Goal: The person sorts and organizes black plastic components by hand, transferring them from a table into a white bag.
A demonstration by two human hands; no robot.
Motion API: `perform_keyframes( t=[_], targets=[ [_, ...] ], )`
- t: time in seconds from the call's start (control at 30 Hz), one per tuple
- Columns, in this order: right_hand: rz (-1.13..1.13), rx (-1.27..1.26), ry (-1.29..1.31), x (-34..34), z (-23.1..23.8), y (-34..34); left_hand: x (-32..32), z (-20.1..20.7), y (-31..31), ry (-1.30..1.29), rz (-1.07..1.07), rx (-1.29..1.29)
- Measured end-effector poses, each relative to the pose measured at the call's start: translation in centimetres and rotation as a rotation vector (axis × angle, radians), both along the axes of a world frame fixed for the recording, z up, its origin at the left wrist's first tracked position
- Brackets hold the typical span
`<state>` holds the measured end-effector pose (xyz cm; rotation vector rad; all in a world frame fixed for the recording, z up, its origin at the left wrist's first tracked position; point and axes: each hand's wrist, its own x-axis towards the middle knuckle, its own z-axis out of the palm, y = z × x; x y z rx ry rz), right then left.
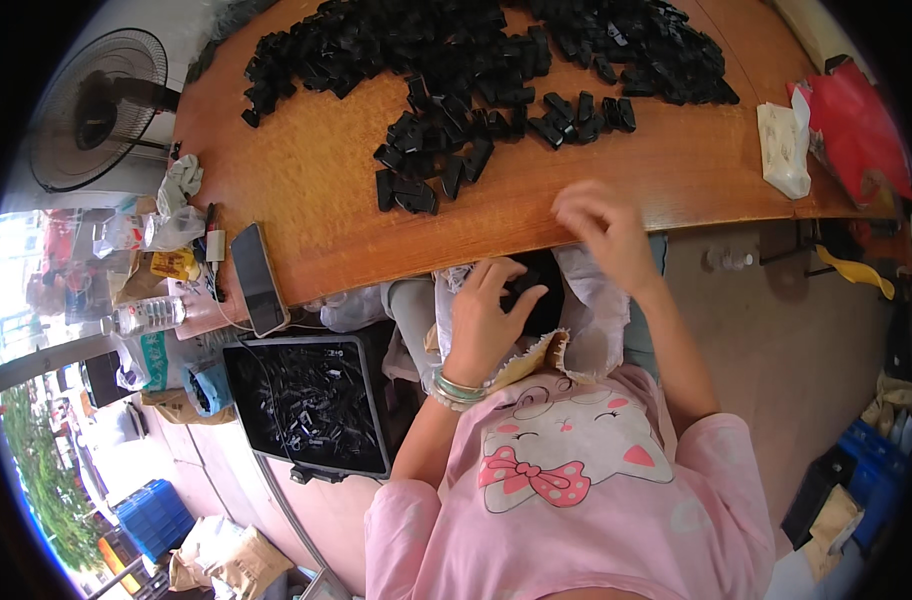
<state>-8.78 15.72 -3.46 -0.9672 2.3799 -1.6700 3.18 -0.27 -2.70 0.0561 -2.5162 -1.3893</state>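
Seemingly apart, black pieces (466,68) beyond blurred right fingers (584,208).

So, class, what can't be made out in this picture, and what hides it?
All in the head view:
Bare right hand: motion blur hides whether it grips anything.
Black mass, partly behind the bare left hand: too dark to identify.
Heaped small black plastic pieces: cut off by the top edge.
Black rectangular tray: its dark, tangled contents are too small to count.

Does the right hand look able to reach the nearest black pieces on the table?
Likely yes: only bare tabletop shows between the right hand and the nearest black pieces.
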Motion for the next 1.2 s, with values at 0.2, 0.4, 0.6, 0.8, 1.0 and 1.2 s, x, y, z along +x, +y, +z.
perform_keyframes(
  t=[0.2, 0.4, 0.6, 0.8, 1.0, 1.2],
  targets=[
    [-0.442, 0.183, 0.458, -10.7, -2.9, 0.2, -3.1, -0.5, -5.7, 0.171, 0.424, -0.446],
    [-0.211, 0.426, 0.482, -8.6, -3.3, -3.1, -4.2, -1.1, -7.9, 0.079, 0.356, -0.695],
    [-0.132, 0.386, 0.480, -3.2, -2.0, -2.2, -3.6, -2.1, -7.8, 0.238, 0.289, -0.759],
    [-0.371, -0.003, 0.194, -3.4, -2.0, 0.7, -2.3, -2.0, -6.9, 0.023, 0.451, -0.452],
    [-0.259, 0.246, 0.226, -4.7, -1.0, 2.5, -1.8, -0.4, -6.1, -0.079, 0.430, 0.507],
    [-0.229, 0.443, 0.457, -5.7, -1.2, 3.3, -1.1, -0.5, -6.4, -0.140, 0.219, 0.324]
  ],
)
